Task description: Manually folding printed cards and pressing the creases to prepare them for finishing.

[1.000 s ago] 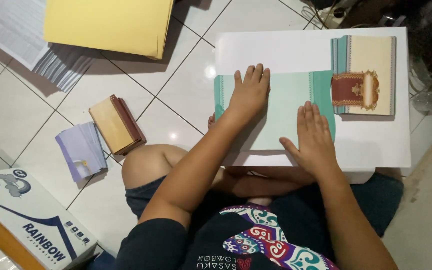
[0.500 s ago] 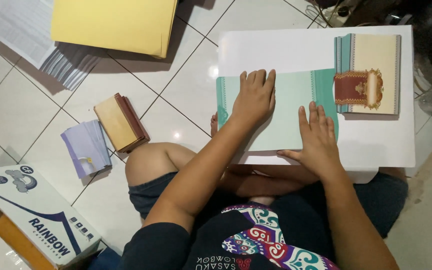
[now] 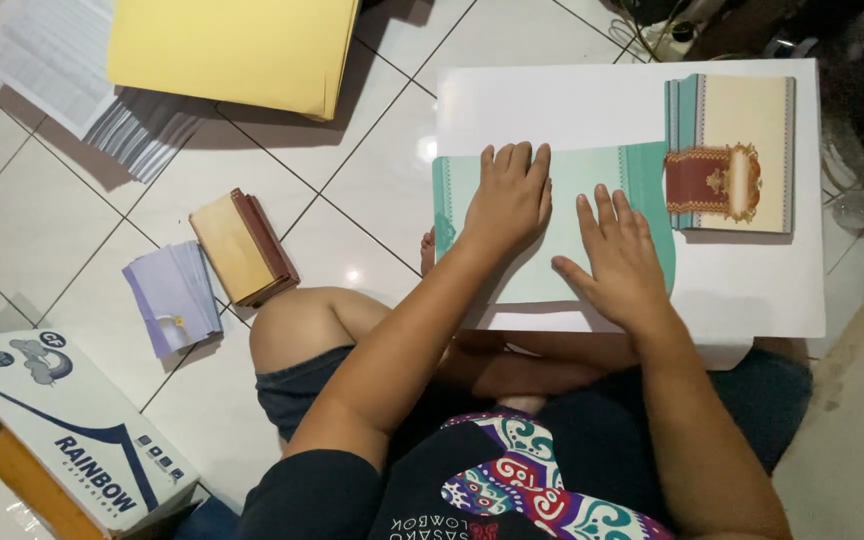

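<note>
A pale green card (image 3: 577, 180) with darker teal edges lies on a large white sheet (image 3: 572, 100) on the tiled floor. My left hand (image 3: 507, 200) rests flat on the card's left half, fingers together. My right hand (image 3: 622, 260) presses flat on its right half, fingers spread. Neither hand grips anything. Just right of the card lies a stack of cream cards (image 3: 737, 150) with teal edges and a red ornate panel.
A yellow folder (image 3: 232, 50) and printed papers (image 3: 52, 70) lie at the top left. A tan and maroon stack (image 3: 242, 245) and pale purple slips (image 3: 172, 295) sit on the tiles. A white cardboard box (image 3: 62, 430) stands at the lower left. My bent legs lie under the sheet's near edge.
My right hand has slid left and slightly up across the green card. My left hand stays pressed on the card's left half.
</note>
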